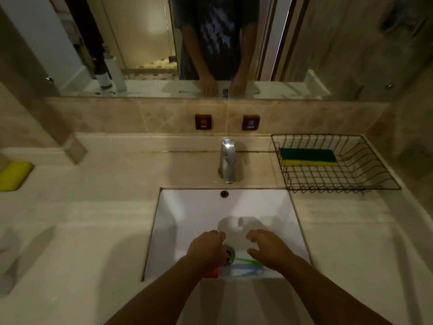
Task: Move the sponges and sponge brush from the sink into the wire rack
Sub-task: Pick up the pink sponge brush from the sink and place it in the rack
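Beige tabletop, white sink point(192, 207). One green-yellow sponge point(308, 157) is sitting in the wire rack point(339, 184). We're reaching in: left hand point(206, 250) curling over an orange sponge point(210, 273), grip hidden; right hand point(269, 250) spread, empty, above the green-handled sponge brush point(246, 262). Both, we judge, left to move.

We can make out two small dark square tags on the tiled wall just above the tap point(227, 160). The left tag point(203, 121) has a red mark and seems to read "HOT"; the right tag point(251, 122) has a blue mark, its word too blurred to read.
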The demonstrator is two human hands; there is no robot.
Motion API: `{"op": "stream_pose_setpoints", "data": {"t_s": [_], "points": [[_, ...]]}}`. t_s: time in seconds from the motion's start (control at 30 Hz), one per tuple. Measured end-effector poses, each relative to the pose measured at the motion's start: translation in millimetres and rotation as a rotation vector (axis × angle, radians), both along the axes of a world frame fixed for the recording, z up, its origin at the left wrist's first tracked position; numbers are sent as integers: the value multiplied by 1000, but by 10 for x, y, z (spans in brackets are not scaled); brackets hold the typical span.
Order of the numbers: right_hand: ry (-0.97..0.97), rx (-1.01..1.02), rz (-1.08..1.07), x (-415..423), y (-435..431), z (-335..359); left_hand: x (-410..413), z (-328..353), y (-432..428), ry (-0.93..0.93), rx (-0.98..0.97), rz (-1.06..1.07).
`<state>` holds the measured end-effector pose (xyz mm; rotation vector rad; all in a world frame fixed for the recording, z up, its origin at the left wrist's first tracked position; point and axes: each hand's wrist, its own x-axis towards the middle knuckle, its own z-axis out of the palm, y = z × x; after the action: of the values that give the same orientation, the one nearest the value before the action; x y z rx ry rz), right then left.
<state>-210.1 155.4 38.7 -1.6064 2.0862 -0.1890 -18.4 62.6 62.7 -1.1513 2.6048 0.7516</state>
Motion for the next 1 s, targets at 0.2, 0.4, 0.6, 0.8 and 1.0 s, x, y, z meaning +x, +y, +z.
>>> {"op": "stream_pose_setpoints", "data": {"t_s": [0.2, 0.4, 0.6, 0.8, 1.0], "points": [[-55, 110, 0, 64, 141, -435, -31, -319, 170, 20, 104, -54], [-98, 175, 17, 5, 66, -841, -269, -685, 83, -41, 110, -107], [-87, 238, 93, -83, -85, -1118, -322, -952, 142, -141, 89, -148], [-36, 288, 213, -41, -179, -1274, -361, -1111, 132, -224, 86, -193], [18, 308, 229, 14, -261, -1266, -374, -1114, 107, -214, 28, -249]]}}
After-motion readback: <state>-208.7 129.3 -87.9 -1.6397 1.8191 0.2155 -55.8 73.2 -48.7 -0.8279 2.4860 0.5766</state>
